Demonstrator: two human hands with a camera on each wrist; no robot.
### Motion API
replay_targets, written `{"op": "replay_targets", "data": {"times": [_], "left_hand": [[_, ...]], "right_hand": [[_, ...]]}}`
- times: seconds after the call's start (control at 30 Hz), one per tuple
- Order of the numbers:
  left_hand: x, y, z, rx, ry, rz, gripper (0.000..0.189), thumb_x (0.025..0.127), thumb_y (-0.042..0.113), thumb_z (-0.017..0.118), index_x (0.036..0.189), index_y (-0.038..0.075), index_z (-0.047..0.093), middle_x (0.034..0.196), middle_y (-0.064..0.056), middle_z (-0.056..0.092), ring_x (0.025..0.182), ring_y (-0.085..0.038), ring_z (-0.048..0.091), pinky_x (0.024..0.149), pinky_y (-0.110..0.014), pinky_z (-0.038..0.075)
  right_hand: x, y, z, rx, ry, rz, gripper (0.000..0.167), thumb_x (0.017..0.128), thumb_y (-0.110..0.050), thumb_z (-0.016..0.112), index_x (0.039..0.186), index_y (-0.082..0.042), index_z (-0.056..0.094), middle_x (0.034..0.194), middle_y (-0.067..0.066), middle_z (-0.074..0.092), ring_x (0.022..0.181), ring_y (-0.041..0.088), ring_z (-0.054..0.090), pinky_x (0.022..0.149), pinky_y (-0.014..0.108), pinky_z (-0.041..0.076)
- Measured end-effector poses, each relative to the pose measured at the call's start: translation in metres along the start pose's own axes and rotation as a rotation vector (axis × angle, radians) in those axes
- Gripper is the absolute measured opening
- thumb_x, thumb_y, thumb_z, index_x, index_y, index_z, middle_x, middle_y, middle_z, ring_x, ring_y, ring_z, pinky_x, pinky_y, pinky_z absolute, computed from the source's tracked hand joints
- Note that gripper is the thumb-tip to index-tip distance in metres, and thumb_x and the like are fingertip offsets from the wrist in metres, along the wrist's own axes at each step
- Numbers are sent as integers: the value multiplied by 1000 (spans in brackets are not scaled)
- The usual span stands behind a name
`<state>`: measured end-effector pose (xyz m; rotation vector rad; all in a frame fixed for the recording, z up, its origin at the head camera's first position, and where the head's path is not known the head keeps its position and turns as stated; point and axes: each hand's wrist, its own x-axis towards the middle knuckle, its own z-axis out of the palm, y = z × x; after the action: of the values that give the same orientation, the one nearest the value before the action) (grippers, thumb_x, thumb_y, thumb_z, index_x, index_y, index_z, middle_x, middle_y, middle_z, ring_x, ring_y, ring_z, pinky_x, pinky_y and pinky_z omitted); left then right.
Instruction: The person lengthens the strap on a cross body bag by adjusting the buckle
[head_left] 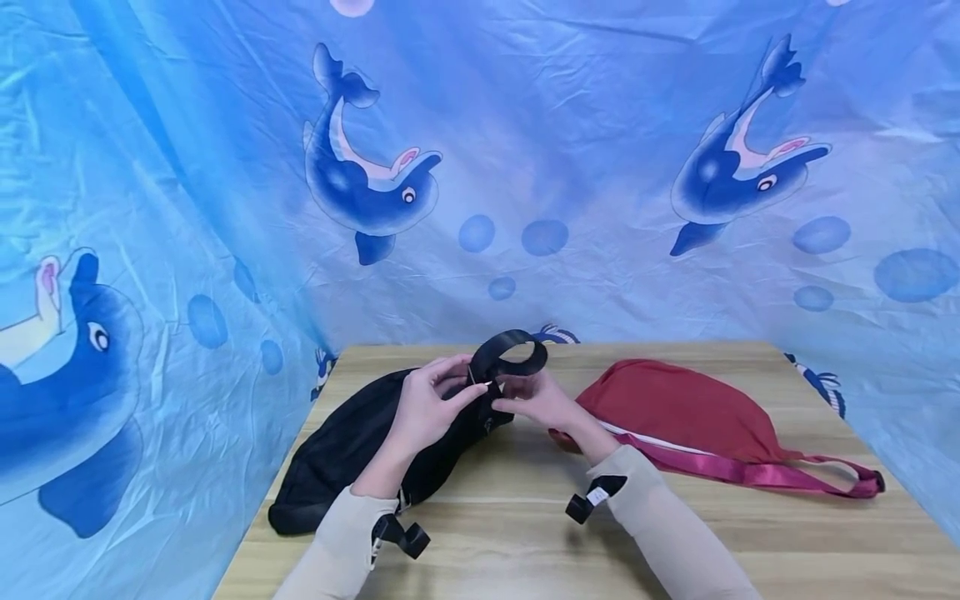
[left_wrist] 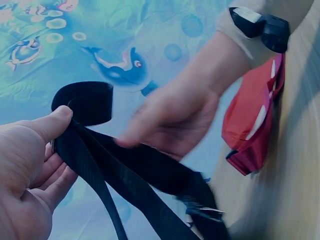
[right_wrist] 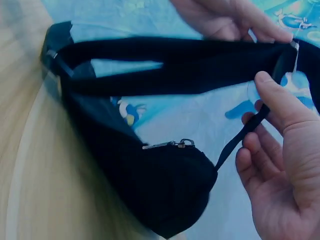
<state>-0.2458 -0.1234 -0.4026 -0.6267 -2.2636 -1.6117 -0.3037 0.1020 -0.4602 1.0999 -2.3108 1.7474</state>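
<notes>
A black sling bag [head_left: 352, 450] lies at the table's left, its black strap [head_left: 517, 354] lifted into a loop above it. My left hand [head_left: 467, 385] pinches the strap at a metal slider; in the left wrist view the thumb of the left hand [left_wrist: 60, 120] presses on the strap [left_wrist: 115, 170]. My right hand [head_left: 510, 406] meets it from the right. In the right wrist view the thin strap [right_wrist: 240, 135] runs between the thumb and fingers of the right hand [right_wrist: 260, 115]. The bag's body [right_wrist: 150, 175] shows a zipper pull [right_wrist: 172, 145].
A red sling bag [head_left: 675, 408] with a pink strap [head_left: 757, 475] lies on the wooden table [head_left: 510, 533] to the right of my hands. A blue dolphin-print cloth [head_left: 525, 167] hangs behind and on both sides of the table.
</notes>
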Motion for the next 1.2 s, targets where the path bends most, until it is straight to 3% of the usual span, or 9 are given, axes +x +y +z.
{"op": "replay_targets", "data": {"times": [0.13,0.23,0.37,0.43,0.57,0.67,0.83,0.97,1.2], "left_hand": [[1,2,-1,-32,24,18,40,88,4,86,126,0,75,122,-16,74,109,-30,75,100,-31,62],[2,2,-2,-40,14,24,39,89,5,86,126,0,75,122,-16,74,108,-27,76,100,-28,61],[2,1,-4,-57,22,32,39,89,5,86,126,0,75,122,-16,74,107,-21,75,100,-25,61],[2,1,-5,-59,43,39,40,88,4,86,126,-1,75,120,-17,75,104,-20,76,98,-26,62],[2,1,-5,-58,66,41,42,87,3,87,127,-2,75,120,-18,75,103,-25,77,97,-30,63],[2,2,-2,-55,45,31,42,88,5,86,128,-2,74,124,-19,74,106,-31,77,99,-34,63],[1,4,-1,-58,33,11,43,88,5,86,129,-2,74,125,-20,74,108,-35,77,100,-36,63],[1,7,-3,-78,46,12,43,88,3,86,129,-3,74,125,-20,74,108,-33,76,99,-32,63],[0,8,-5,-76,40,-25,46,87,5,87,131,0,73,125,-18,73,109,-31,77,101,-32,62]], "right_hand": [[-1,4,-2,-110,-17,-67,35,89,-2,84,123,-3,75,99,13,76,79,17,67,67,33,60],[2,2,-2,-74,3,-129,35,89,-1,84,122,-2,73,99,15,74,84,20,66,70,38,61],[2,-1,-2,-62,14,-133,33,90,-2,83,122,-1,75,84,12,70,73,13,59,65,32,54],[-1,0,-3,-126,-6,-105,37,90,-5,84,126,-1,76,76,9,66,66,10,55,61,29,50],[-6,-3,-3,-290,-53,-97,44,90,-15,87,132,-7,75,82,4,66,59,10,51,56,27,46],[-4,-15,-1,-369,-15,-184,38,90,-20,88,125,-12,77,85,1,65,60,10,48,57,23,44],[-1,-33,7,-458,67,-320,28,85,-21,89,110,-14,77,67,-3,51,56,-3,41,54,16,38],[-4,-35,8,-481,54,-267,31,87,-15,85,116,-10,77,72,1,58,55,-9,46,55,14,44],[-15,-32,-10,-430,-90,-59,52,90,-12,85,139,-6,67,89,7,73,57,-3,55,58,22,56]]}}
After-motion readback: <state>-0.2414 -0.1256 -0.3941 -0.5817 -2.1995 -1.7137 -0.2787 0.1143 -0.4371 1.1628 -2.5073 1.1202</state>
